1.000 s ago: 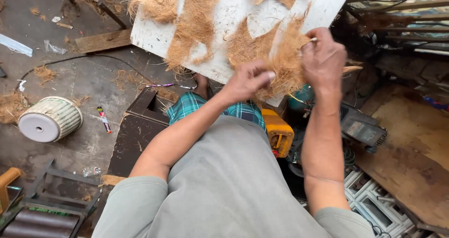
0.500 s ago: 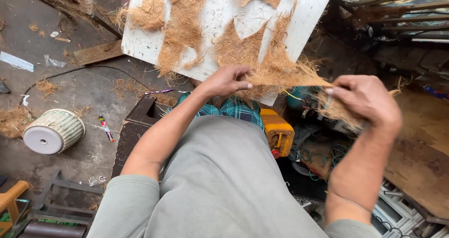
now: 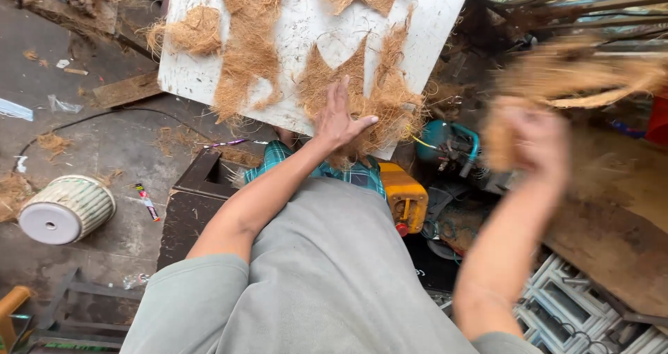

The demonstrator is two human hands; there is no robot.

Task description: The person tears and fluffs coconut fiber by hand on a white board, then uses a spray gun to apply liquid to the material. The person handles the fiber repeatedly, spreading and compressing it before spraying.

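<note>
Board: white panel (image 3: 306,27), top centre, patched with coir fibre (image 3: 390,103).
Left hand (image 3: 341,121): we press it flat, fingers spread, on the fibre.
Right hand (image 3: 532,142): blurred, right of frame; we see it closed round a fibre tuft (image 3: 577,83).

Person seen from above; grey short-sleeved shirt, plain, no print, loose cloth with soft folds across the chest and belly; sleeves end above the elbow, forearms bare; left hand (image 3: 339,121) bare, no glove, ring or watch visible; right hand (image 3: 532,142) bare also, blurred, detail not readable; below the shirt hem a garment in green-and-blue check.
</note>
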